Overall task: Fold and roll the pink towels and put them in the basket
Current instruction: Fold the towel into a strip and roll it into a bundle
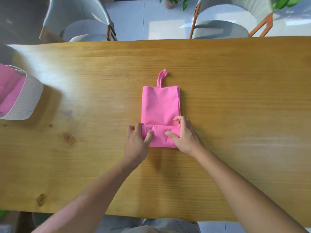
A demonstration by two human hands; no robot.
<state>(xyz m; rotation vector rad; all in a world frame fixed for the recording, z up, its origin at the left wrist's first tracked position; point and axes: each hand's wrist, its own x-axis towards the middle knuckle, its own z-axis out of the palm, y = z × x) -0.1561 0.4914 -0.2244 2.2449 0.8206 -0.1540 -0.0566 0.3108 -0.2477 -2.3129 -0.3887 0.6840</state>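
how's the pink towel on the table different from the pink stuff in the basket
The towel on the table lies flat in a narrow folded strip, its near end turned over into the start of a roll; the pink cloth in the basket is packed inside the white basket. The left hand and right hand grip the table towel; nothing touches the basket cloth. Both are the same bright pink.

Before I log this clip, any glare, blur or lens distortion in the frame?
Head view: bright window glare washes the table at upper left and the floor beyond; wide-angle bend curves the table's far edge; the basket and chairs at the edges look soft and smeared; the towel and both hands are sharp.
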